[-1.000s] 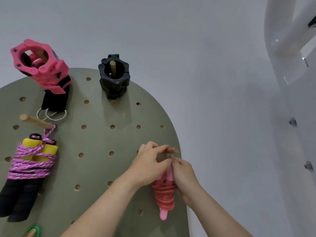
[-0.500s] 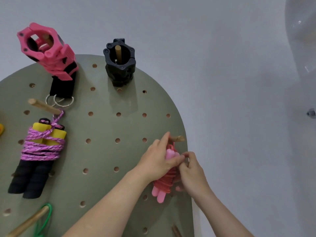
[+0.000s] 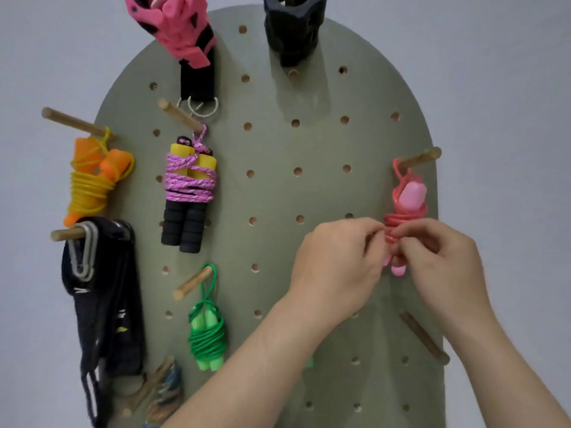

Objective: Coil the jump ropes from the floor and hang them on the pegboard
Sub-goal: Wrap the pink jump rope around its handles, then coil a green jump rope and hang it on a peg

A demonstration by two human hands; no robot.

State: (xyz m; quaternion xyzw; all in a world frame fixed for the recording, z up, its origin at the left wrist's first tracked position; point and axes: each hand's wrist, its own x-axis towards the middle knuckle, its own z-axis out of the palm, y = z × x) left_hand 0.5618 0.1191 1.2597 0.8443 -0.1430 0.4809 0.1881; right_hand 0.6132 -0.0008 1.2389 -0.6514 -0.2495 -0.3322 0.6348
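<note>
The coiled pink jump rope (image 3: pixel 407 208) hangs by a loop from a wooden peg (image 3: pixel 420 159) near the right edge of the olive pegboard (image 3: pixel 278 193), right of the frame's centre. The left hand (image 3: pixel 336 264) and right hand (image 3: pixel 445 261) meet at its lower coils, each grip pinching the cord between thumb and fingertips (which strand exactly is hidden by the fingers). The pink handle ends poke out below, between the hands.

Three more coiled ropes hang on the board. A yellow jump rope (image 3: pixel 92 180) is at the left, a purple jump rope (image 3: pixel 189 189) at the middle and a green jump rope (image 3: pixel 207 332) lower down. Black straps (image 3: pixel 102 291) hang at the lower left. A pink barbell collar (image 3: pixel 173 26) and a black barbell collar (image 3: pixel 293 26) are cut off by the top edge.
</note>
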